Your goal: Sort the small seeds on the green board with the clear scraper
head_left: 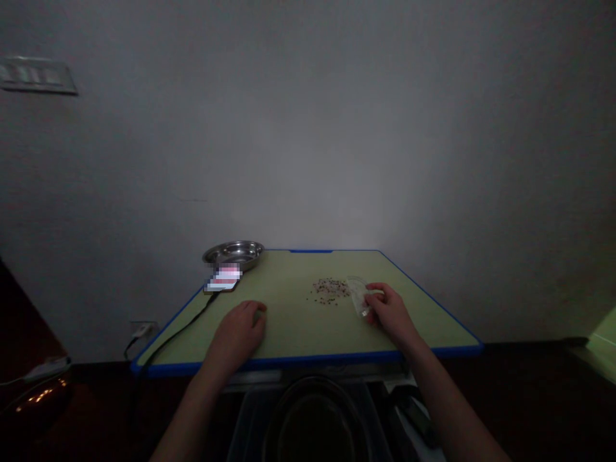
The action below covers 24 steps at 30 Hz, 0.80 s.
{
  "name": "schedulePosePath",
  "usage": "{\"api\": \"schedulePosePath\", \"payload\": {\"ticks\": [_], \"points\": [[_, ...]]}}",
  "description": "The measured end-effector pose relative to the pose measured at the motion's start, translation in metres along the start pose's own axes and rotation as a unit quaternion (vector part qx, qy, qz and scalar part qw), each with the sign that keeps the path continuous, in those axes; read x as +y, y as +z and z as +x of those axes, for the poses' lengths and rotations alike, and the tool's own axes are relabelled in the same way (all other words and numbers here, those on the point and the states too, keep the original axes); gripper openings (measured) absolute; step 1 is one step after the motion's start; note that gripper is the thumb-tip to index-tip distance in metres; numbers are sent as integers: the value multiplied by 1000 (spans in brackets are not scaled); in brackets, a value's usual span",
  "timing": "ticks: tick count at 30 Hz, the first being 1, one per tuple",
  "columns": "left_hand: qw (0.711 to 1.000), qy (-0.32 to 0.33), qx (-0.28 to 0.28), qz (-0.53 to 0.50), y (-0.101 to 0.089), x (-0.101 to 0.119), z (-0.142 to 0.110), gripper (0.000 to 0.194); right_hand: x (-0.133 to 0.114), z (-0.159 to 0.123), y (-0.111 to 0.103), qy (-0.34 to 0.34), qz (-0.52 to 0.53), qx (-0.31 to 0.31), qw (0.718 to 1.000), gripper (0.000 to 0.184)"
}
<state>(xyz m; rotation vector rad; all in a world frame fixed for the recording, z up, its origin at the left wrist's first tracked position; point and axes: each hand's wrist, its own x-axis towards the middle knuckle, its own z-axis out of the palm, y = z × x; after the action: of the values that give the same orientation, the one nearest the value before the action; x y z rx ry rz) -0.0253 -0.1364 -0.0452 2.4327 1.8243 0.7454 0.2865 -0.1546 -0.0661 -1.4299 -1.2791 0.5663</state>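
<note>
My right hand (391,311) pinches a clear, curved-edged plastic protractor (357,296) between thumb and fingers, tilted over the table. Its left edge touches a scatter of small dark-red and pale bean-like bits (330,290), too small to name surely. To the left of them, my left hand (243,328) rests on the tabletop near the front edge. Its fingers are loosely curled, and nothing shows in them. Both hands lie on a pale yellow-green table (298,330) with a blue rim.
A shiny steel bowl (248,252) stands at the back left corner. Before it lies a phone (224,279) with a blurred screen, its black cable (185,324) running over the left edge. A grey wall (312,141) rises behind. Below the front edge sits a dark round object (317,417).
</note>
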Motion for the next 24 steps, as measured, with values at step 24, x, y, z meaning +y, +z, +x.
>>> {"api": "schedulePosePath", "payload": {"ticks": [24], "points": [[1000,-7,8,-11,3,-2,-1,31,-29,68,52,-157,-289,-142,934,21]]}}
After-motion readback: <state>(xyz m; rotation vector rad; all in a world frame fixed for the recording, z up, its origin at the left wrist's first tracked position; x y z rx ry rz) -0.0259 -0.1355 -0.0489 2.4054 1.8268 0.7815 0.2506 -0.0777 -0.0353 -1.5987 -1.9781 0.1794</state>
